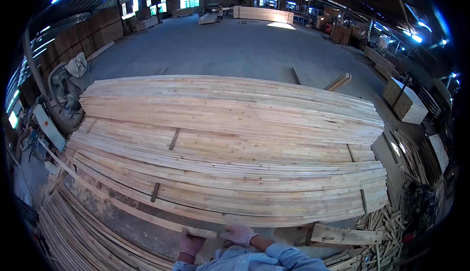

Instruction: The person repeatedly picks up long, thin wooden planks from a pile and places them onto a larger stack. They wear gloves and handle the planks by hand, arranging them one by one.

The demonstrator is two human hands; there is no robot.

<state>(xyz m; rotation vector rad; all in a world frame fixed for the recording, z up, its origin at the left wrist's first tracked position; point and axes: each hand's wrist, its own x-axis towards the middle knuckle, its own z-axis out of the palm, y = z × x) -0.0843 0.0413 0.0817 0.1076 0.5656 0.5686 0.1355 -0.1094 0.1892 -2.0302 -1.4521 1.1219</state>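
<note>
Grey floor (pixel 205 41) of a roofed shed spread beyond a big board stack (pixel 235 107), while a person held one long wood strip (pixel 203 233) at its near side

Boards already lay in rows on the stack, with cross slats (pixel 175 139) showing among them; the strip was off those rows, and a pile of strips (pixel 98 234) lay at the stack's near left, how many remained to be handled being untellable. The left hand (pixel 191 244) gripped the strip by its near end; the right hand (pixel 239 234) was beside that end, its grip unclear. Offcuts (pixel 389 232) lay at the stack's near right corner; no container could be made out near the hands
</note>
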